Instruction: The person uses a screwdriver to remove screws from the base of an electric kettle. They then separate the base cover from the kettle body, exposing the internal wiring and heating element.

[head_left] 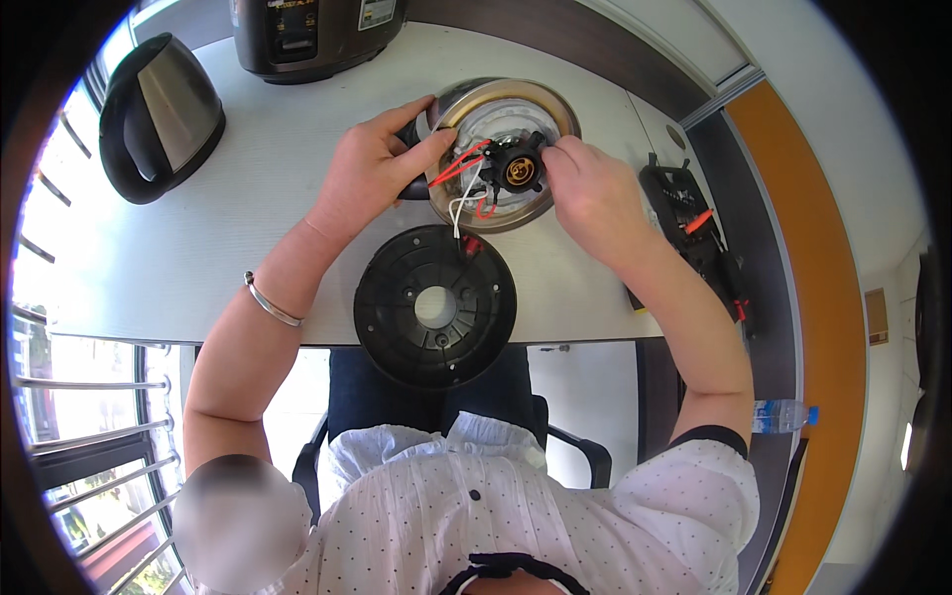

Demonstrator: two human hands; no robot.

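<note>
1. At twelve o'clock on the counter [263, 188]: upturned kettle [511, 111], black connector [520, 172] inside.
2. Kettle's nine o'clock: person's left hand [377, 154], fingers clamped on its side.
3. Three o'clock: right hand [595, 188], fingers bunched; cannot tell if gripping.

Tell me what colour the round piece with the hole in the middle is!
The round piece is mostly black; the head view shows it best.

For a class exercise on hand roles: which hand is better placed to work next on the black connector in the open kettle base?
Probably the right hand: its fingertips are beside the black connector. The left hand is on the opposite side, its thumb over the rim of the open kettle base.
</note>
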